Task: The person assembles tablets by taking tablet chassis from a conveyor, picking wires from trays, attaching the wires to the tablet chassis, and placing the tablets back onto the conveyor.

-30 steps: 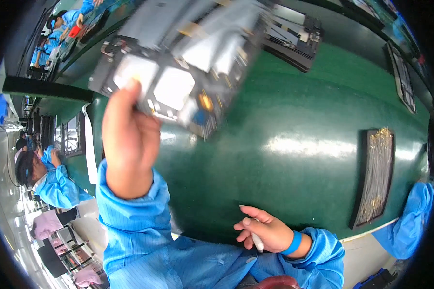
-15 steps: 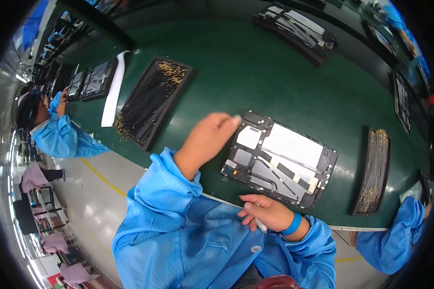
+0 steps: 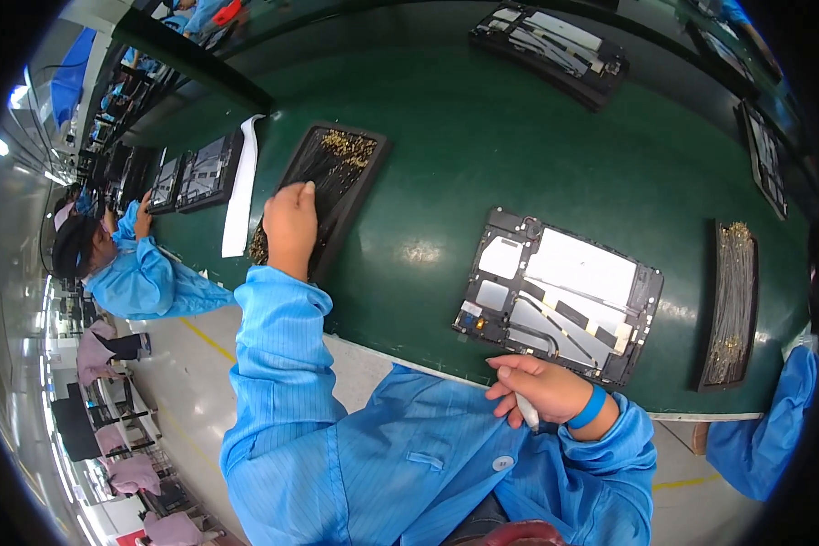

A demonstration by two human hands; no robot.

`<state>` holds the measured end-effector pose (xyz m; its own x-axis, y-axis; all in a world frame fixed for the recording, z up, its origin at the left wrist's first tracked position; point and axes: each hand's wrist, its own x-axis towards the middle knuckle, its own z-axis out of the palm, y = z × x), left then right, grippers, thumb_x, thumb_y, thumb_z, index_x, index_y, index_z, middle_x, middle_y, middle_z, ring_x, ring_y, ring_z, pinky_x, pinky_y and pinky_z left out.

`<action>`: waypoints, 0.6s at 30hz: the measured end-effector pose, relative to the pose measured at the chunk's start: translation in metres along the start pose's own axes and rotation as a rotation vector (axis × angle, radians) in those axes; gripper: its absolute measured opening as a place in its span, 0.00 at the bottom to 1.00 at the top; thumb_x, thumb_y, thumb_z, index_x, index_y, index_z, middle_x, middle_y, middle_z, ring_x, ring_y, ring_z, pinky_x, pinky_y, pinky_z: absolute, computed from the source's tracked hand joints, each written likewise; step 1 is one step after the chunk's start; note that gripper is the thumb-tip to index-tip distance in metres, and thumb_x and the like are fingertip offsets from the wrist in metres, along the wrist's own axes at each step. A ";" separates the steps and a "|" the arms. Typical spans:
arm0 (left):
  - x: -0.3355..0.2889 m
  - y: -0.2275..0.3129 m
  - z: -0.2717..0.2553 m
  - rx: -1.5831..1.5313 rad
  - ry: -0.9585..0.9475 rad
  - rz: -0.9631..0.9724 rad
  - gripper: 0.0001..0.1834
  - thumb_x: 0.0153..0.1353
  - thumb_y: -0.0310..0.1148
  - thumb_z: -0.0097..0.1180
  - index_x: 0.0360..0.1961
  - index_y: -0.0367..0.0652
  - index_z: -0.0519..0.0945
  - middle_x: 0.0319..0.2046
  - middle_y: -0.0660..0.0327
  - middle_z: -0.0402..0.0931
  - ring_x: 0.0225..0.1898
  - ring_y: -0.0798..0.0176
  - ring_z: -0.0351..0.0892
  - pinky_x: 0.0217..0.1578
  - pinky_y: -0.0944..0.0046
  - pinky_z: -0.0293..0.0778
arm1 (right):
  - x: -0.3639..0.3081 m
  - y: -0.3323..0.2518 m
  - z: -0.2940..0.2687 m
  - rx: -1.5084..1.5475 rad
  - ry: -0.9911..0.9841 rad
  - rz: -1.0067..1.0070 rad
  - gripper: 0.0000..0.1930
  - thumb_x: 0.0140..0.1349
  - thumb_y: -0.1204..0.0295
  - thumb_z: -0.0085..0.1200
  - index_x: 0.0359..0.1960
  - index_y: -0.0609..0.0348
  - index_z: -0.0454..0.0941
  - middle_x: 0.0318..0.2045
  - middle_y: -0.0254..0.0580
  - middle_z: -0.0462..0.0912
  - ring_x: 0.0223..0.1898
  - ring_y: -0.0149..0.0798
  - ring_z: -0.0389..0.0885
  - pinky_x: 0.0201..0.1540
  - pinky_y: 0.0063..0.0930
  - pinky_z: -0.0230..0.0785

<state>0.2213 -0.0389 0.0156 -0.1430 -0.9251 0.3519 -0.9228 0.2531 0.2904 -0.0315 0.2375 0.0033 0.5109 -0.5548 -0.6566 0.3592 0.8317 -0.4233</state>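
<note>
My left hand [image 3: 289,226] is over a black tray [image 3: 370,173] of thin black cables [image 3: 314,164] with gold-coloured ends. Its fingers are curled together at the cables; whether one is between the fingertips I cannot make out. Near the table's front edge, my right hand [image 3: 546,389] has its fingers wrapped round a slim white pen-like tool [image 3: 527,411], whose tip points down. Just beyond that hand lies an opened tablet [image 3: 510,296], its white battery plates, dark frame and flat ribbon cables exposed.
To the right stands a dark tray of grey cables [image 3: 733,305]. Further tablet units [image 3: 555,50] lie at the back, and others [image 3: 209,168] at the left beside a white strip [image 3: 242,196]. A co-worker in blue [image 3: 155,282] sits at the left; a blue sleeve [image 3: 764,428] shows at the right.
My left hand has moved left from the tablet's corner to the tray of black cables. My right hand keeps the white tool beside the tablet. The whole view has shifted slightly.
</note>
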 end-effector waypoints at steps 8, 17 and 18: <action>-0.025 -0.025 -0.071 -0.220 0.117 -0.347 0.22 0.56 0.41 0.40 0.42 0.32 0.69 0.38 0.48 0.71 0.41 0.55 0.70 0.42 0.66 0.63 | 0.000 -0.001 0.000 0.031 0.036 0.013 0.21 0.58 0.64 0.40 0.52 0.60 0.56 0.34 0.48 0.73 0.26 0.37 0.74 0.24 0.26 0.69; -0.086 -0.128 -0.039 -0.678 0.418 -0.615 0.30 0.58 0.48 0.34 0.47 0.27 0.63 0.43 0.50 0.66 0.43 0.58 0.65 0.46 0.67 0.57 | 0.003 0.002 -0.002 0.080 0.029 -0.004 0.20 0.59 0.64 0.39 0.51 0.59 0.56 0.31 0.46 0.74 0.26 0.40 0.75 0.22 0.29 0.69; -0.085 -0.135 -0.032 -0.660 0.419 -0.633 0.31 0.58 0.49 0.33 0.46 0.27 0.62 0.44 0.49 0.66 0.44 0.56 0.65 0.46 0.66 0.57 | 0.003 0.002 -0.001 0.086 0.033 -0.005 0.20 0.59 0.63 0.39 0.50 0.59 0.56 0.31 0.47 0.74 0.26 0.40 0.75 0.22 0.29 0.69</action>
<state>0.3698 0.0142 -0.0252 0.5602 -0.8014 0.2099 -0.3844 -0.0270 0.9228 -0.0305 0.2378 0.0000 0.4838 -0.5570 -0.6750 0.4284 0.8233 -0.3724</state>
